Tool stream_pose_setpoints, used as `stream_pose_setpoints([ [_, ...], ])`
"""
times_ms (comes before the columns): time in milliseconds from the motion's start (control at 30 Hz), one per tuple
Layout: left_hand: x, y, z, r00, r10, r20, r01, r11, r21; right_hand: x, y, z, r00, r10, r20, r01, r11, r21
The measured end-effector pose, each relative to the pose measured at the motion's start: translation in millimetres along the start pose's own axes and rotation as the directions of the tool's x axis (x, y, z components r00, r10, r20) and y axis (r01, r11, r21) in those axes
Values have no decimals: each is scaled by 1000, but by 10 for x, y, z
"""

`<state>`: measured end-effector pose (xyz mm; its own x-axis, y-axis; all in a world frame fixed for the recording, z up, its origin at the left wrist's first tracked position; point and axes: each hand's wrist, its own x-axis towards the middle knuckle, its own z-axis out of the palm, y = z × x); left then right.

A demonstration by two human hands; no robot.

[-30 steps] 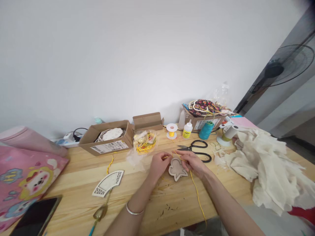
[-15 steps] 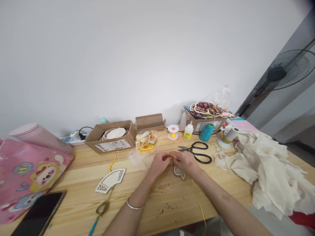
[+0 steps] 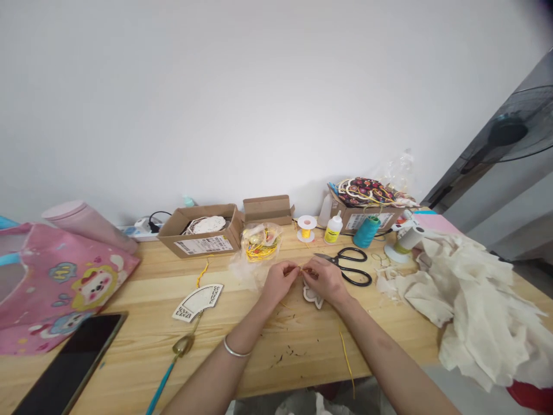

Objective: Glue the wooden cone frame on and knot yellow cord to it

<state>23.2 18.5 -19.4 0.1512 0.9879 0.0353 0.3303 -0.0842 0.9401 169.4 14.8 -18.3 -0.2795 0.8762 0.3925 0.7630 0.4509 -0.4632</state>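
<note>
My left hand (image 3: pixel 281 282) and my right hand (image 3: pixel 323 278) meet near the middle of the table, each with its fingers pinched on thin yellow cord. A white flower-shaped piece (image 3: pixel 311 295) lies partly under my right hand. The loose end of a yellow cord (image 3: pixel 345 354) trails towards the table's front edge, beside my right forearm. Black scissors (image 3: pixel 345 266) rest just beyond my right hand. Left of my hands is a white fan-shaped piece (image 3: pixel 197 303) with yellow cord above it and a gold and teal tassel (image 3: pixel 182 346) below.
Behind stand an open carton (image 3: pixel 201 233), a plastic bag of yellow cords (image 3: pixel 261 245), a spool (image 3: pixel 306 229), a glue bottle (image 3: pixel 332 229) and teal thread (image 3: pixel 367 232). Cream cloth (image 3: pixel 466 300) lies right. A phone (image 3: pixel 71 363) and pink bag (image 3: pixel 64 282) are left.
The view has shifted slightly, so table objects on the left appear further right. My hands stay together with small finger movements. The trailing cord has shifted a little.
</note>
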Motion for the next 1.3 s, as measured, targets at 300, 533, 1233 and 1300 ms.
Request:
stream_pose_setpoints([
  [300, 3, -6, -3, 997, -34, -63, 30, 997, -69, 0, 66, 21, 992, -76, -101, 83, 994, 66],
  [533, 16, -34, 3, 993, -44, -109, 30, 992, -125, 13, 78, 25, 991, -105, -85, 110, 992, 59],
  [1233, 27, -4, 12, 1000, -11, 10, 12, 985, -173, 73, 72, 60, 980, 195, -28, -154, 849, 506],
  [1300, 35, -14, 1, 1000, -19, -11, 17, 983, -181, 80, 27, -71, 977, 212, 17, -178, 776, 606],
])
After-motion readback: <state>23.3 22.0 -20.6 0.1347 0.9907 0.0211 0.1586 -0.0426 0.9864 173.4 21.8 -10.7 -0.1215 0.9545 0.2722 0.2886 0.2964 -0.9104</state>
